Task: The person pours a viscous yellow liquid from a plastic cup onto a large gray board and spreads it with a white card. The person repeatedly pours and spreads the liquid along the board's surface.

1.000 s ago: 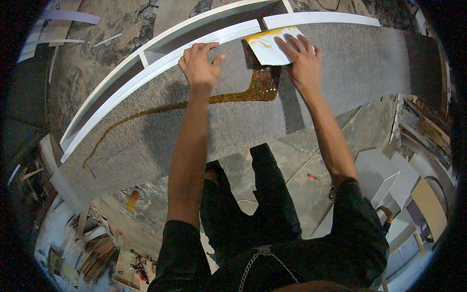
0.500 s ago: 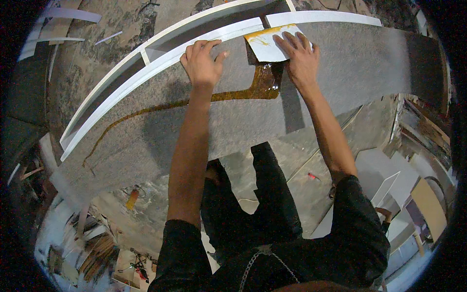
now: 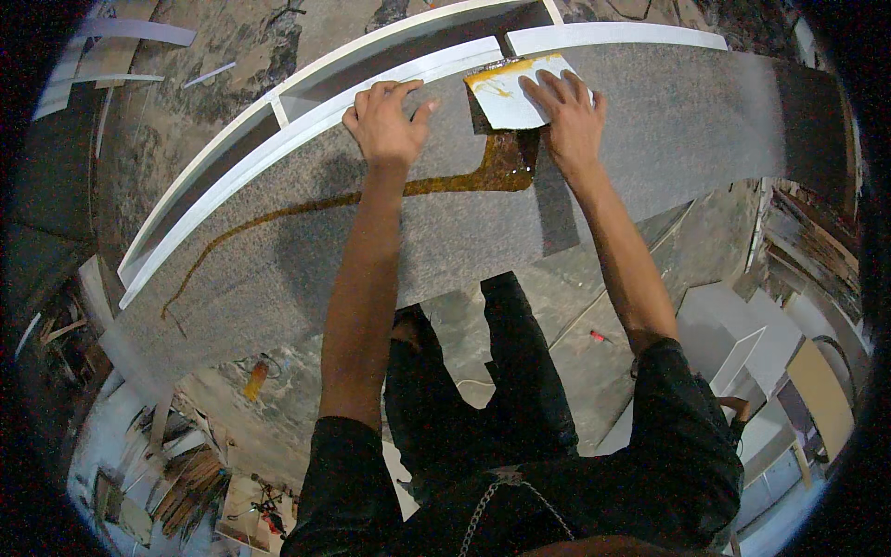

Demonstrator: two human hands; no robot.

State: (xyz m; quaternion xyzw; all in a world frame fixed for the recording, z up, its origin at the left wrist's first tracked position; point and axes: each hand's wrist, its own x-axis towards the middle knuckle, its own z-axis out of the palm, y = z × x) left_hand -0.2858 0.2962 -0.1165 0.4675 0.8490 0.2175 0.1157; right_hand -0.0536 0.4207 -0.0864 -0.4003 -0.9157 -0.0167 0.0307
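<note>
Pinched in my right hand (image 3: 574,116) is a stiff white rectangular sheet (image 3: 513,102), its far edge smeared with yellow-amber glue. My fingers lie across its top; the thumb is hidden. The sheet rests tilted on a grey speckled board (image 3: 464,223), just inside the curved white rim (image 3: 613,34). From near the sheet, a wet amber glue streak (image 3: 509,167) runs toward me, then bends and thins out to the left. Fingers apart, my left hand (image 3: 385,121) rests on the board with its fingertips at the white rim and holds nothing.
Beyond the rim stands a curved white frame (image 3: 209,121) with dividers. White strips (image 3: 144,30) lie on the stained floor at the far left. Scrap wood (image 3: 190,492) is piled at the lower left. White panels (image 3: 729,334) stand on the right, near another person's hand (image 3: 736,406).
My right hand has drawn the white sheet slightly toward me, away from the rim, and a dark glue film now shows behind it. The left hand stays in place.
</note>
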